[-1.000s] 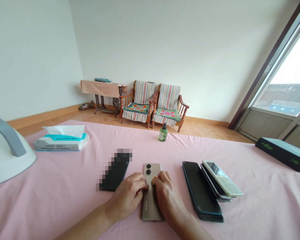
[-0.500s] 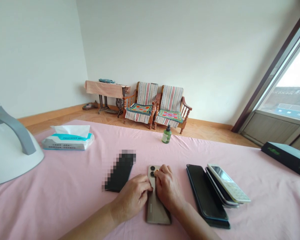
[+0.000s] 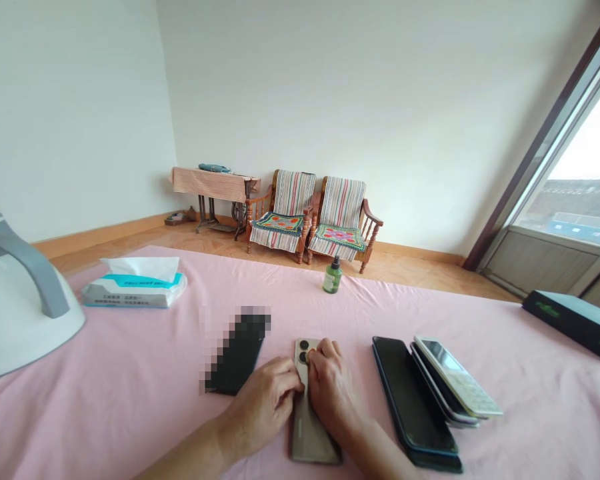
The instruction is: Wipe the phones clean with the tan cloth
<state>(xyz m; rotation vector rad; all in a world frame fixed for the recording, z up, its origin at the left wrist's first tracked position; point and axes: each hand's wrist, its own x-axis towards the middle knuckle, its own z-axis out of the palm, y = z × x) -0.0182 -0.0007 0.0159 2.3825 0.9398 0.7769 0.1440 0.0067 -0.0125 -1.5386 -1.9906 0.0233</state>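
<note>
A gold smartphone lies back up on the pink cloth, its round camera lenses at the far end. My left hand is closed, its bent fingers touching the phone's back near the left edge. Closed as well, my right hand lies across the phone's right side, with thumb and finger pressed together beside the lenses. Whatever may be between the fingers of either hand is hidden. Left of my hands lies a black phone, partly pixelated. To the right, a dark phone lies on another, beside a stack topped by a white phone.
A white appliance with a grey handle stands at the left edge, next to a tissue pack. A green pump bottle stands near the table's far edge. A black box lies far right. Two wooden chairs stand beyond.
The whole view has shifted slightly, so the table things sit a little lower. Both hands keep nearly the same place on the gold smartphone, which has not visibly moved on the cloth.
</note>
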